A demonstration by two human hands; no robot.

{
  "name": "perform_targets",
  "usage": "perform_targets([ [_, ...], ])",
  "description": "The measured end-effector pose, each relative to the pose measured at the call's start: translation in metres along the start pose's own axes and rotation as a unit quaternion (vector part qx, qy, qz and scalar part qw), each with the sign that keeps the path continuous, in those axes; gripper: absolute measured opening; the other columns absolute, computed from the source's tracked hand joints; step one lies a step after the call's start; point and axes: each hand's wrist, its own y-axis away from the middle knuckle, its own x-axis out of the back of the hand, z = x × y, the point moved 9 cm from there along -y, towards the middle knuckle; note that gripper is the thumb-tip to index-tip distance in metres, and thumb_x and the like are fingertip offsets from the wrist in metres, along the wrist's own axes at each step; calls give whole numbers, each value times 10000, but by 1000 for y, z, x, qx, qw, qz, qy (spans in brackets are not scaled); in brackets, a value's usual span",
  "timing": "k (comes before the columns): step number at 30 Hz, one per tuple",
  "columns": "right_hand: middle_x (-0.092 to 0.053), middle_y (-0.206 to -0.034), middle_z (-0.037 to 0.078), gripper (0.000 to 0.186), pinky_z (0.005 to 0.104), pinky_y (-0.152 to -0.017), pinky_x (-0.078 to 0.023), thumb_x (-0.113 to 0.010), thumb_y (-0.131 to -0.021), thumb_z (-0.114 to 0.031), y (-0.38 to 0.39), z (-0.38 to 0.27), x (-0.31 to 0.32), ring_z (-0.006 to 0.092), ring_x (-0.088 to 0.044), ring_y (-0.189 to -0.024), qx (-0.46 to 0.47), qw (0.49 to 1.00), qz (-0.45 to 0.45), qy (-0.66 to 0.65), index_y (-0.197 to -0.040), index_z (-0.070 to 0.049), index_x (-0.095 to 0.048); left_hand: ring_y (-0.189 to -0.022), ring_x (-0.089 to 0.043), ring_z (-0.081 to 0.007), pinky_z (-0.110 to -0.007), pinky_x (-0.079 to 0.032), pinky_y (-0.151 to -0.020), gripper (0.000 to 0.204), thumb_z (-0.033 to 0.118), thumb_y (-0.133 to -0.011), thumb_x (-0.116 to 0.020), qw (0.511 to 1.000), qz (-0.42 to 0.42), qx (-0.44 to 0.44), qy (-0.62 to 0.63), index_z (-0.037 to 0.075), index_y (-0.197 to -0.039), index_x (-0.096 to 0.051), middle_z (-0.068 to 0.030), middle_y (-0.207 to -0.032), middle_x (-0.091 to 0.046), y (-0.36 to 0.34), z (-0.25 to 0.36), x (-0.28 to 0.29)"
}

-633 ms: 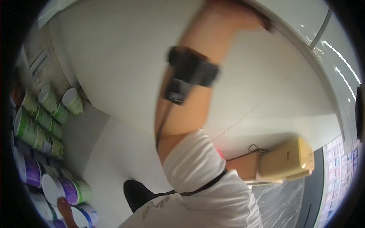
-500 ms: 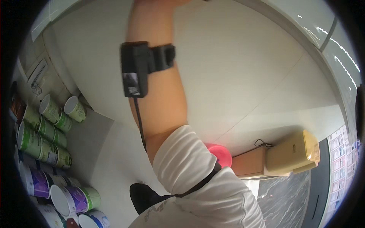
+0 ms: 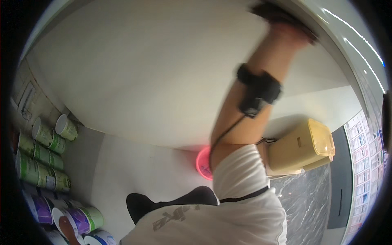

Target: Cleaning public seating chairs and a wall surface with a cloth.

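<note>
High at the upper right, the right hand [image 3: 286, 20] is raised against the dark-edged rim of the broad white curved panel [image 3: 163, 73], too smeared by motion to tell whether its fingers are spread or closed; the left hand is out of sight. Below it a black strap-on device with a cable [image 3: 258, 90] wraps the forearm. Further out, green and purple cylindrical tins [image 3: 41, 155] lie stacked on their sides at the left, while a pale yellow plastic box [image 3: 302, 147] and a round pink bowl [image 3: 203, 163] sit on the floor.

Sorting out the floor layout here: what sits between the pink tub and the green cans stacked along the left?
In the head view, only bare pale floor lies between the pink tub and the green cans; nothing stands on that stretch.
</note>
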Motion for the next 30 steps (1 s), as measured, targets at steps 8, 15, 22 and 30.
perform_targets([
  [8, -602, -1294, 150, 647, 540, -1038, -418, -506, -943, -570, -133, -96, 102, 370, -519, -1221, 114, 991, 2, -69, -1318, -45, -554, -834, -666, -306, -439, -541, -709, 332, 253, -992, -502, 977, -200, 76, -26, 70, -1232, -642, -156, -1029, -703, -21, 33, -66],
  [15, -602, -1289, 140, 596, 505, -1021, -433, -491, -966, -527, -27, -6, -62, 347, -528, -1201, 163, 952, -55, 255, -1309, -45, -558, -912, -654, -335, -413, -510, -817, 208, 171, -959, -553, 962, 6, 150, 229, 7, -970, -682, -179, -972, -694, 65, 45, -81],
  [22, -602, -1283, 129, 546, 470, -1004, -448, -476, -988, -484, 99, 92, -251, 324, -537, -1181, 147, 904, -110, 386, -1300, -45, -562, -895, -655, -352, -433, -503, -806, 213, 176, -959, -573, 944, -51, 265, 192, -11, -961, -674, -199, -958, -686, 123, -90, -46],
  [30, -602, -1277, 117, 490, 430, -985, -465, -459, -1013, -434, 152, 151, -319, 298, -547, -1158, -28, 961, -90, 260, -1290, -44, -567, -896, -625, -394, -444, -485, -809, 203, 171, -993, -549, 995, 82, 52, 16, -10, -1002, -640, -205, -954, -656, -62, -224, 13],
])
